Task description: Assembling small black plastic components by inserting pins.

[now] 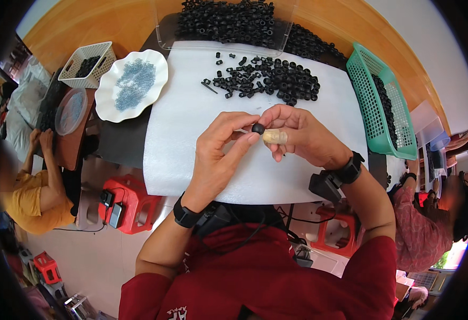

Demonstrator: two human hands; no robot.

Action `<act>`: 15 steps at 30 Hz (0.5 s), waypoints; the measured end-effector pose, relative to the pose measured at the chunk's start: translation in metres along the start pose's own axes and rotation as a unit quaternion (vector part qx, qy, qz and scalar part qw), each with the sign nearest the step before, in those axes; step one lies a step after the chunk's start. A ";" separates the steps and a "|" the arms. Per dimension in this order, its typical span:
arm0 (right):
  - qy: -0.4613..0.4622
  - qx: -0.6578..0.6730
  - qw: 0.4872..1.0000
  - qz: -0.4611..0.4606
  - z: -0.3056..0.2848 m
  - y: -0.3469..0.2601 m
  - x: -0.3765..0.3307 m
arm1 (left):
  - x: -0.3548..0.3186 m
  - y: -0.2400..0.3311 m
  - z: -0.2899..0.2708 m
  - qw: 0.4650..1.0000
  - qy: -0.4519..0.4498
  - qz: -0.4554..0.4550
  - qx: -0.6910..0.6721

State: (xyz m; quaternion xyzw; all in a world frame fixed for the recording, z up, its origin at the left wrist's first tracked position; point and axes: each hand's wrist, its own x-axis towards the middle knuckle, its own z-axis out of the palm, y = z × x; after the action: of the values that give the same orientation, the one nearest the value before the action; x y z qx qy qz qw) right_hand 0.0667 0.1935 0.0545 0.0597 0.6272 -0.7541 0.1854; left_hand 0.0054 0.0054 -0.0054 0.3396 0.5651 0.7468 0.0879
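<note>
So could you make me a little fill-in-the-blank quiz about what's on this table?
1. Both hands pinch one small black ring over a sheet of ____ foam.
2. The basket at the person's right is ____ in colour.
3. The wavy white plate holds small ____ coloured pieces.

Missing words: white; green; blue-grey

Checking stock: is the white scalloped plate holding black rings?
No, the white scalloped plate holds a heap of small grey-blue pieces; the black rings lie on the white foam sheet.
</note>
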 end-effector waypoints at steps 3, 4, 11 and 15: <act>0.008 0.012 1.000 -0.004 0.004 0.002 0.002 | 0.000 0.001 -0.001 1.000 0.021 -0.002 0.011; 0.019 0.023 0.999 -0.013 0.008 0.002 0.003 | -0.001 0.001 -0.002 1.000 0.019 -0.001 0.020; 0.062 0.069 0.995 -0.022 0.010 0.010 0.009 | -0.002 0.003 0.000 0.987 0.019 0.062 0.149; 0.050 0.098 0.994 -0.016 0.011 0.009 0.010 | -0.001 0.003 0.000 0.991 0.019 0.048 0.125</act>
State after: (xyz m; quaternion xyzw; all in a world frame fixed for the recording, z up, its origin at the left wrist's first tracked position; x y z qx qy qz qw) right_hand 0.0624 0.1797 0.0451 0.1052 0.5597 -0.8108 0.1349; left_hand 0.0071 0.0041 -0.0034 0.3602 0.6384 0.6802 -0.0022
